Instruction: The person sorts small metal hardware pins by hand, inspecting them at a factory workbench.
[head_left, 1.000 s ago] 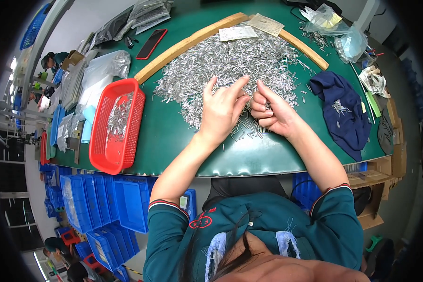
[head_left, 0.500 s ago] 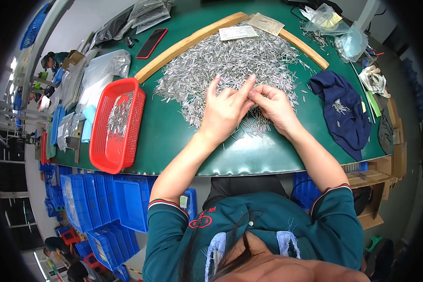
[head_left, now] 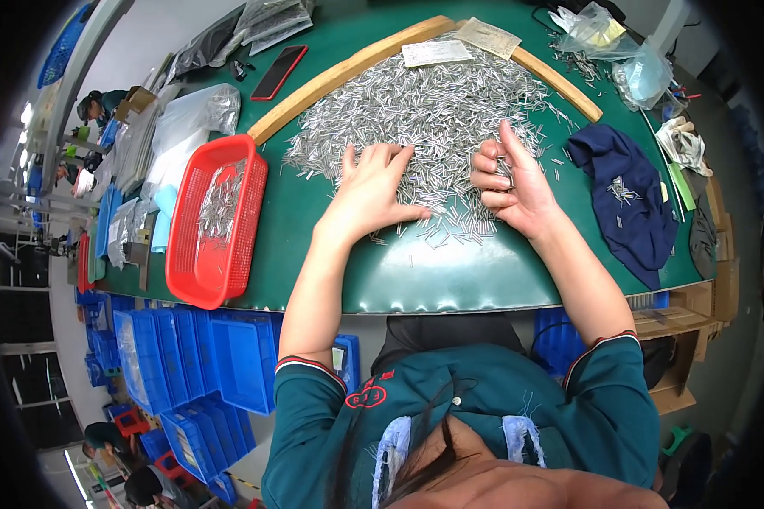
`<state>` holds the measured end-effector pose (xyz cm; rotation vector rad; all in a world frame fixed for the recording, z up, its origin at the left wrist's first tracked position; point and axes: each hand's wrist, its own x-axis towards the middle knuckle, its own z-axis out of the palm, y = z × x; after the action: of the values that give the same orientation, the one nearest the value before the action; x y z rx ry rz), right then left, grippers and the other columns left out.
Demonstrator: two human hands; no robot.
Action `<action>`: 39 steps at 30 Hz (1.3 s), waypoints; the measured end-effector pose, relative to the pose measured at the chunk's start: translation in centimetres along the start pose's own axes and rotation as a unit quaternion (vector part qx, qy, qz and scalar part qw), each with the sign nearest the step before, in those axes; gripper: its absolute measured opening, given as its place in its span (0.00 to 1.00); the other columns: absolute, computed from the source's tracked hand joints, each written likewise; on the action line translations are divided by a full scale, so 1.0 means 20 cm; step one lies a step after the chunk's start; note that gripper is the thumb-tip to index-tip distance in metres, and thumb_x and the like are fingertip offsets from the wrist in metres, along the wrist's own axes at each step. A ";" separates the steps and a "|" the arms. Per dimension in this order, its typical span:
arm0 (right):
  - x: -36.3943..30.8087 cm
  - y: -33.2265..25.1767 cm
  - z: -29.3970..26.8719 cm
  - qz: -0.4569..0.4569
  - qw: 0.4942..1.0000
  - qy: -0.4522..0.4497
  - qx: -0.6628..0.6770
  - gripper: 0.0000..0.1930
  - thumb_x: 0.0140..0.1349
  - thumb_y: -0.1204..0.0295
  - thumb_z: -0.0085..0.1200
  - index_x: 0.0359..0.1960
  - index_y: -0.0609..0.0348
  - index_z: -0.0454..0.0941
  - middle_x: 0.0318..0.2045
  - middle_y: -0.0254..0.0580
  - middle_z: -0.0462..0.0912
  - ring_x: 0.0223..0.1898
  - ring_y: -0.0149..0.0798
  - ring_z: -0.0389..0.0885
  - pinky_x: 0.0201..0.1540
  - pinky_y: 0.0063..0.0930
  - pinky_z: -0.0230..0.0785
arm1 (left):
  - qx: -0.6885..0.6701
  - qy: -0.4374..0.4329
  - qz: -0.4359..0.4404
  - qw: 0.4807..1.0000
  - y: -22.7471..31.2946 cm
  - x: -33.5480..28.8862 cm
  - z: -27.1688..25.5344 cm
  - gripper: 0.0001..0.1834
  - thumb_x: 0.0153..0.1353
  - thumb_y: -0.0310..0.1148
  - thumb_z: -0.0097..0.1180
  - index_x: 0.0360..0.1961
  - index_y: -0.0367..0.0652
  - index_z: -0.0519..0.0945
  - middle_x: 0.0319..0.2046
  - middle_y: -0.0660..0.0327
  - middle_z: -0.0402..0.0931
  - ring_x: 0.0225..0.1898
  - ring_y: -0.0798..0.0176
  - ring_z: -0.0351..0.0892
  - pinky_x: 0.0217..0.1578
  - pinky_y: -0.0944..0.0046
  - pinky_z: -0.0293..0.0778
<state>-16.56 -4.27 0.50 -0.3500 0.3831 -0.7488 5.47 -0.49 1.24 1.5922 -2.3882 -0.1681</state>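
Observation:
A wide heap of small silvery metal pins (head_left: 416,110) covers the middle of the green table. My left hand (head_left: 369,193) rests on the near left part of the heap, thumb and fingers spread apart, with no pin plainly held. To its right, my right hand (head_left: 522,188) is turned palm inward at the heap's near right side. Its fingers curl over a few metal pins (head_left: 506,168) that show in the palm, and its thumb points up. How many pins it holds is hidden by the fingers.
At left stands a red perforated basket (head_left: 175,229) with pins inside. Wooden strips (head_left: 348,76) border the heap's far side. Two paper tags (head_left: 437,53) lie there. A phone (head_left: 278,73) is at far left; dark blue cloth (head_left: 628,195) bearing pins lies right.
My hands, together over the heap before, have moved apart. The left has gone left and spread its fingers; the right has moved right and turned, fingers curled with the thumb raised.

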 end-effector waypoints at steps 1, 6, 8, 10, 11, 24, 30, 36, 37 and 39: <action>0.00 0.00 0.00 0.006 1.000 -0.005 0.002 0.19 0.62 0.49 0.42 0.27 0.51 0.64 0.22 0.26 0.61 0.16 0.17 0.54 0.10 0.08 0.39 | 0.013 0.010 -0.019 1.000 0.02 0.02 0.01 0.44 0.35 0.54 0.65 0.54 0.43 0.68 0.45 0.57 0.68 0.53 0.54 0.63 0.57 0.35 0.46; 0.01 0.01 -0.01 0.008 1.000 0.022 -0.020 0.18 0.62 0.50 0.44 0.26 0.51 0.65 0.20 0.25 0.61 0.15 0.17 0.53 0.10 0.08 0.39 | 0.110 0.082 0.015 0.990 0.05 0.08 0.08 0.14 0.48 0.43 0.59 0.34 0.49 0.80 0.34 0.67 0.72 0.44 0.62 0.69 0.57 0.39 0.50; 0.00 0.01 0.00 0.004 0.999 0.033 -0.037 0.17 0.62 0.51 0.45 0.26 0.51 0.65 0.20 0.25 0.60 0.15 0.17 0.53 0.11 0.08 0.39 | 0.132 0.085 0.009 0.988 0.06 0.09 0.10 0.12 0.49 0.41 0.59 0.33 0.49 0.80 0.34 0.67 0.72 0.43 0.62 0.69 0.57 0.39 0.50; 0.00 0.02 0.00 0.005 0.995 0.050 -0.091 0.16 0.61 0.54 0.48 0.30 0.54 0.68 0.19 0.24 0.60 0.16 0.16 0.54 0.11 0.08 0.39 | 0.154 0.088 0.003 0.984 0.06 0.10 0.12 0.10 0.49 0.40 0.59 0.32 0.50 0.80 0.33 0.68 0.72 0.43 0.63 0.70 0.56 0.39 0.50; -0.01 0.02 0.01 0.004 0.995 0.050 -0.090 0.16 0.61 0.54 0.48 0.30 0.54 0.68 0.19 0.24 0.60 0.16 0.16 0.54 0.11 0.08 0.39 | 0.155 0.118 0.015 0.981 0.06 0.10 0.12 0.09 0.48 0.39 0.59 0.30 0.49 0.80 0.31 0.68 0.72 0.41 0.63 0.70 0.56 0.38 0.50; -0.02 0.08 0.05 -0.085 0.917 0.134 -0.367 0.14 0.58 0.62 0.55 0.36 0.61 0.78 0.19 0.22 0.70 0.19 0.15 0.60 0.19 0.11 0.51 | -0.132 0.208 0.052 0.968 0.10 0.09 0.09 0.08 0.52 0.33 0.59 0.35 0.50 0.81 0.30 0.68 0.77 0.39 0.65 0.74 0.57 0.49 0.52; -0.02 0.09 0.06 -0.127 0.910 0.138 -0.370 0.13 0.57 0.67 0.55 0.37 0.66 0.77 0.33 0.36 0.79 0.36 0.23 0.73 0.41 0.16 0.64 | -0.112 0.217 0.059 0.968 0.14 0.08 0.09 0.10 0.51 0.31 0.59 0.37 0.52 0.80 0.28 0.67 0.76 0.36 0.66 0.75 0.57 0.50 0.53; 0.00 0.12 0.03 -0.170 0.888 0.123 -0.408 0.12 0.58 0.68 0.55 0.36 0.65 0.78 0.31 0.35 0.79 0.35 0.22 0.73 0.39 0.15 0.64 | -0.119 0.235 0.051 0.963 0.15 0.08 0.13 0.13 0.51 0.31 0.58 0.40 0.53 0.80 0.26 0.66 0.76 0.32 0.65 0.75 0.55 0.51 0.57; 0.01 0.12 0.01 -0.180 0.885 0.118 -0.414 0.11 0.58 0.67 0.55 0.35 0.65 0.78 0.31 0.34 0.79 0.35 0.21 0.73 0.39 0.15 0.64 | -0.119 0.235 0.051 0.963 0.15 0.09 0.12 0.13 0.51 0.31 0.58 0.40 0.53 0.80 0.26 0.66 0.76 0.32 0.65 0.75 0.55 0.51 0.57; 0.02 0.11 0.00 -0.190 0.881 0.113 -0.419 0.11 0.58 0.67 0.55 0.34 0.64 0.78 0.30 0.34 0.79 0.34 0.21 0.73 0.39 0.15 0.64 | -0.099 0.235 0.066 0.965 0.15 0.08 0.12 0.13 0.51 0.30 0.58 0.40 0.53 0.80 0.25 0.67 0.76 0.31 0.65 0.76 0.55 0.51 0.58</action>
<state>-15.04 -2.94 -0.63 -1.1893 0.8783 -0.9853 1.52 -0.97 -0.06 1.2150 -2.0277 0.0010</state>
